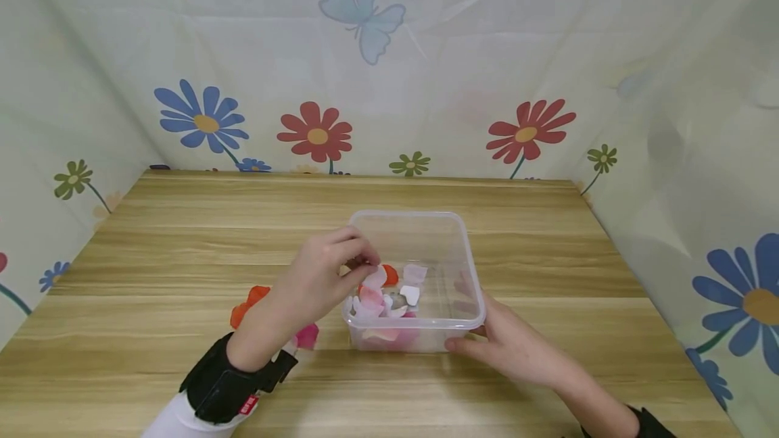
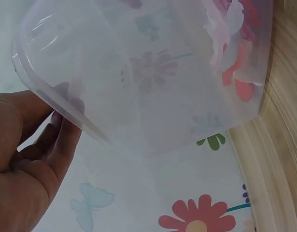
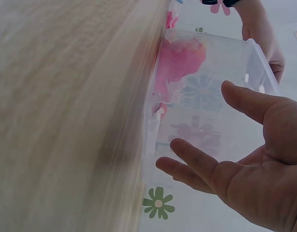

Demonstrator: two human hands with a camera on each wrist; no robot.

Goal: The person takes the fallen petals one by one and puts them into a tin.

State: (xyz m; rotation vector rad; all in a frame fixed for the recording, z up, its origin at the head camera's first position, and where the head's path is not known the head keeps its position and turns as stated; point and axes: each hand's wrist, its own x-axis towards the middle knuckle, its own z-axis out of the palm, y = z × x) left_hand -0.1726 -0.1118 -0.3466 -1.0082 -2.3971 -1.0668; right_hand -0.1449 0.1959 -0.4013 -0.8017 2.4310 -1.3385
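Observation:
A clear plastic box [image 1: 409, 323] stands on the table with pink, white and orange petals [image 1: 371, 297] gathered mostly at its left side. My left hand [image 1: 322, 265] reaches over the left rim, thumb and fingertips together, pinching a pale petal [image 1: 375, 277] just inside. Through the cloudy wall in the left wrist view, those fingertips look blurred. My right hand [image 1: 517, 343] lies against the box's right side near the front corner, its thumb at the front wall. In the right wrist view, the fingers [image 3: 196, 159] are spread and fairly straight along the box.
Orange petals [image 1: 248, 304] and a magenta petal [image 1: 307, 336] lie on the wooden table [image 1: 182, 235] left of the box, partly hidden by my left forearm. A cloth [image 1: 438, 73] printed with flowers and a butterfly rises behind and beside the table.

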